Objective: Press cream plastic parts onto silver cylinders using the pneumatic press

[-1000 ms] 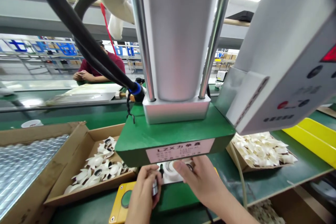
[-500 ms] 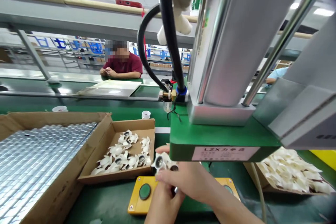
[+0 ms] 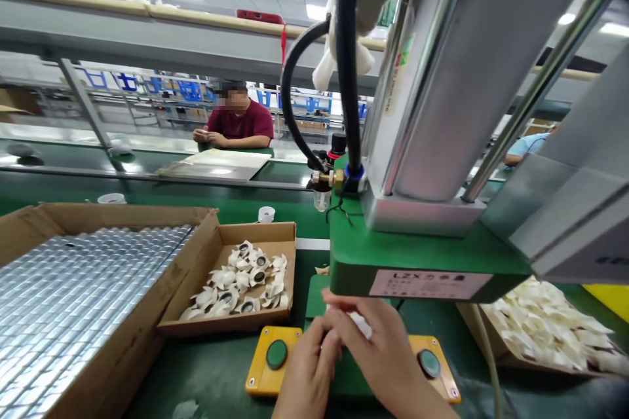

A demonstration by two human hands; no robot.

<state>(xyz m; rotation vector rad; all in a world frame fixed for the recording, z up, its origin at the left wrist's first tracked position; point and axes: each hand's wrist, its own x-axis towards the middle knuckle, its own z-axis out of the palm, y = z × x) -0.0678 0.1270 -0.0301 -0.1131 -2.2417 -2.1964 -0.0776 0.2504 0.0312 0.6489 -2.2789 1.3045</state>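
Observation:
My left hand [image 3: 312, 357] is closed below the green press head, its fingertips meeting the fingers of my right hand. Whatever it may hold is hidden. My right hand [image 3: 386, 340] curls around a white fan wheel [image 3: 361, 323], of which only a small part shows between the fingers. Both hands are in front of the press [image 3: 417, 268], over its green base [image 3: 317, 294]. To their left, a shallow cardboard tray [image 3: 196, 304] contains several white fan wheels with dark round centres [image 3: 243, 278].
A yellow button box with green buttons [image 3: 276, 354] flanks my hands. Metal rods [image 3: 98, 281] fill a large carton at left. More white fan wheels [image 3: 550, 321] are heaped at right. A black hose [image 3: 346, 65] hangs beside the press. Across the line sits a person [image 3: 240, 121].
The fan wheels visible at my fingertips earlier no longer show there, and the tray's pile looks fuller. My hands have drawn together under the press head. The view has shifted slightly.

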